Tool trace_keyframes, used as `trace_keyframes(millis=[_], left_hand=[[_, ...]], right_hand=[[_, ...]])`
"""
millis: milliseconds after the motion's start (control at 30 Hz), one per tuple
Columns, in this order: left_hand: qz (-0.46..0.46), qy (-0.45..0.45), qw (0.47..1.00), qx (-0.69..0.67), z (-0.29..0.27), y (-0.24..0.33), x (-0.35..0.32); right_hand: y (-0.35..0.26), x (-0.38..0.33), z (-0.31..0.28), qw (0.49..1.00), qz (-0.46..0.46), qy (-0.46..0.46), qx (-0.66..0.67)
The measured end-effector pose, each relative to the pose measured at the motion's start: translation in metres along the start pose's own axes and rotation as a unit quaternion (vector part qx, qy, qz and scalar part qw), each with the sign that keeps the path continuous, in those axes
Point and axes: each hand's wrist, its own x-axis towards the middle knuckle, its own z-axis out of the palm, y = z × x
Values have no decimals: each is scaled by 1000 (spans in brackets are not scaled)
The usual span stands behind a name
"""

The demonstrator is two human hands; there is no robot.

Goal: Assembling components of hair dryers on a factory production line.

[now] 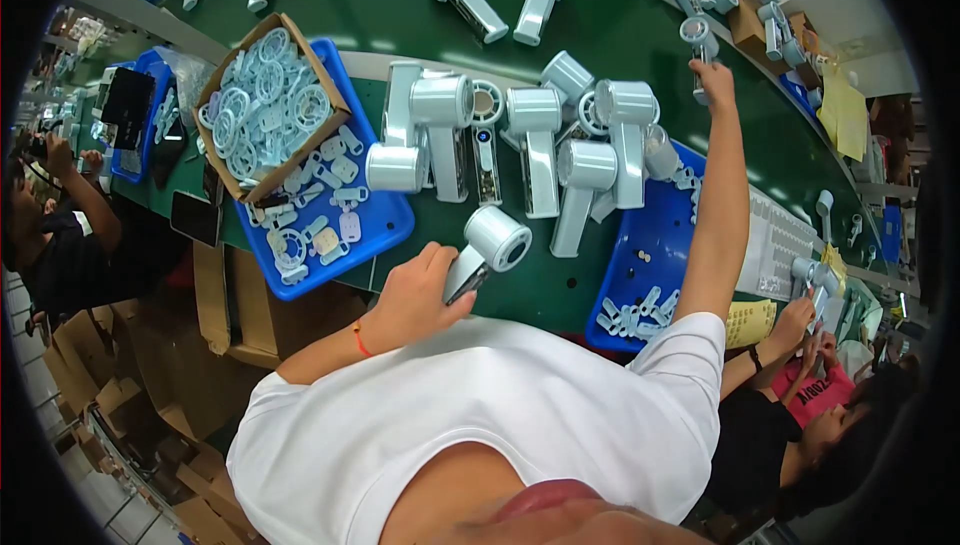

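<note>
My left hand point(415, 297) grips the handle of a pale blue handheld fan body point(492, 242) lying at the near edge of the green table point(530, 290). My right arm reaches far out, and my right hand point(714, 80) holds the handle of another pale blue fan point(698, 37) over the dark green belt point(620, 30). Between the hands stands a cluster of several similar fan bodies point(530, 145), some upright and some lying down.
A blue tray point(385, 220) at left holds small pale parts and a cardboard box point(268, 105) of round grilles. A second blue tray point(640, 275) sits under my right arm. More fans point(495, 0) lie on the belt. One person point(800, 415) works at right, another point(60, 225) at left.
</note>
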Motion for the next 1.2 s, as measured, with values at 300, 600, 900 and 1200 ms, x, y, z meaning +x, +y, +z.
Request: trace_keyframes(millis=[300, 600, 900, 1200], left_hand=[[131, 197, 966, 105, 29, -13, 24], [255, 138, 954, 73, -76, -35, 250], [-157, -142, 972, 103, -30, -67, 376], [15, -76, 994, -75, -76, -112, 378]], right_hand=[[-67, -327, 20, 893, -232, 145, 356], [-19, -430, 107, 967, -39, 112, 225], [-16, -420, 102, 960, -149, 236, -39], [84, -247, 4, 926, -32, 193, -322]])
